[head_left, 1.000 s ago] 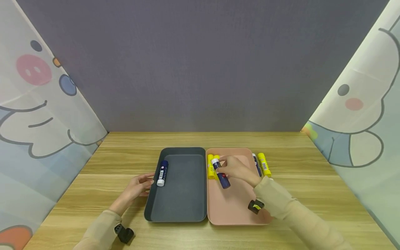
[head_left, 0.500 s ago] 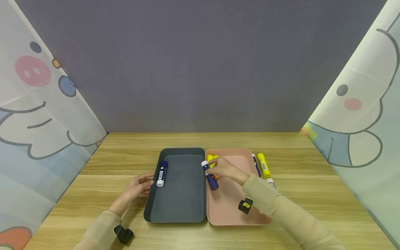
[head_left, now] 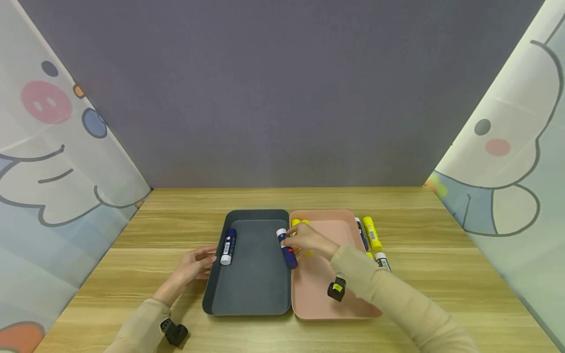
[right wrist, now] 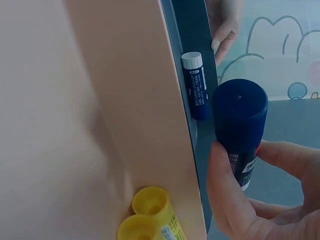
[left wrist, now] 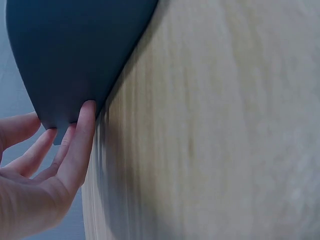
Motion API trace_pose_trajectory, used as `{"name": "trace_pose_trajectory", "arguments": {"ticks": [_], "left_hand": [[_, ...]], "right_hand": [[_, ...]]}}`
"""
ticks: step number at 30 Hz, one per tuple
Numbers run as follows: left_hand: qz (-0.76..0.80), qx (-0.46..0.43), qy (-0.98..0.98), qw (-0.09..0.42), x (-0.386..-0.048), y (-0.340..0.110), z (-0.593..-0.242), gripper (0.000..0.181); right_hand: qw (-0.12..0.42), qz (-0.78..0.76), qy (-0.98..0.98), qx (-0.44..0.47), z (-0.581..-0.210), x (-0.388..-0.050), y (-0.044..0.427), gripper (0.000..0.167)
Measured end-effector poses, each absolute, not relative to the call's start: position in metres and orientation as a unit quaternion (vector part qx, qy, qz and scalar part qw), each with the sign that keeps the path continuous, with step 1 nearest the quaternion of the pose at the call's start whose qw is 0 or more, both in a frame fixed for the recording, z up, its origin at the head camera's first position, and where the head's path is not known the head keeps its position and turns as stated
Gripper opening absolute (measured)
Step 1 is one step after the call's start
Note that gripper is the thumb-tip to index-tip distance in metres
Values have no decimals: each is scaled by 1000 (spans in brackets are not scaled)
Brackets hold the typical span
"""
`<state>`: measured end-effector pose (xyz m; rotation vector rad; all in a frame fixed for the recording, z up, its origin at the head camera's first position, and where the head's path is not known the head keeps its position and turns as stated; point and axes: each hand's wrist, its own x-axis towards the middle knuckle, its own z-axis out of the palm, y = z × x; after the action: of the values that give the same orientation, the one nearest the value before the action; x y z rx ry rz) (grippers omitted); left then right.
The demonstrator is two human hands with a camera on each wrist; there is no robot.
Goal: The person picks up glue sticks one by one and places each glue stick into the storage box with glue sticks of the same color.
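Note:
My right hand (head_left: pixel 311 240) pinches a dark blue glue stick (head_left: pixel 289 256) with a white end, tilted above the seam where the grey tray (head_left: pixel 253 296) meets the pink tray (head_left: pixel 315 301). In the right wrist view, thumb and fingers grip its middle, the blue end (right wrist: pixel 239 115) facing the camera. Another blue glue stick (head_left: pixel 228 246) lies along the grey tray's left wall. Two yellow glue sticks (right wrist: pixel 152 202) rest in the pink tray, partly behind my right hand in the head view. My left hand (head_left: pixel 190 268) touches the grey tray's left side with extended fingers.
Right of the pink tray, several glue sticks lie on the wooden table (head_left: pixel 441 274): a yellow one (head_left: pixel 372 233), a blue one (head_left: pixel 361 233) and a white-ended one (head_left: pixel 383 262). A grey panel (head_left: pixel 282 98) stands behind, with printed cloth on both sides.
My right hand has carried the blue glue stick leftward, from over the pink tray to the grey tray's right edge. The left hand stays at the grey tray.

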<state>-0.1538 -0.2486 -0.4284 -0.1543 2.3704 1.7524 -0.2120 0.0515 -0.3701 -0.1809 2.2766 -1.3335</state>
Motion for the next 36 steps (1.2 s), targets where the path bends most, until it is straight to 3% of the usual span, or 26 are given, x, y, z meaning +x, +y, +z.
{"name": "trace_pose_trajectory", "arguments": {"ticks": [36], "left_hand": [[595, -60, 795, 101, -156, -250, -430, 44]], "right_hand": [[268, -538, 798, -41, -381, -214, 35, 44]]}}
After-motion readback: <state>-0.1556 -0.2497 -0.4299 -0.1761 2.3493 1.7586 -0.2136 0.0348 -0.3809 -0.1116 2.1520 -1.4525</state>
